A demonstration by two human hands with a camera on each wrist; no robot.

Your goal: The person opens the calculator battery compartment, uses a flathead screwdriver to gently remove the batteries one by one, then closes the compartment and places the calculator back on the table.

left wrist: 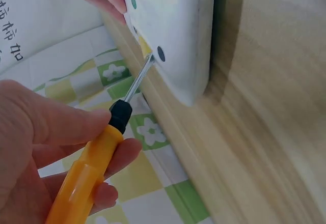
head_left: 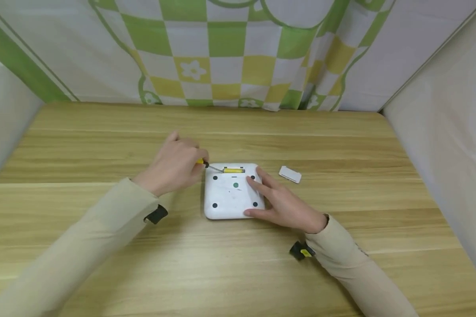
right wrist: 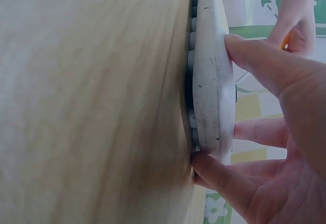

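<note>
A white calculator lies face down on the table, its keys showing along the underside in the right wrist view. In its uncovered battery slot sits a yellow battery. My left hand grips a screwdriver by its yellow-orange handle, thumb near the black collar. The metal shaft slants to the slot, its tip at the battery's left end. My right hand holds the calculator by its right side, thumb at the near edge and fingers over the far right corner.
The small white battery cover lies on the wooden table to the right of the calculator. Behind the table's far edge hangs a green, yellow and white checked cloth. Pale walls stand at both sides.
</note>
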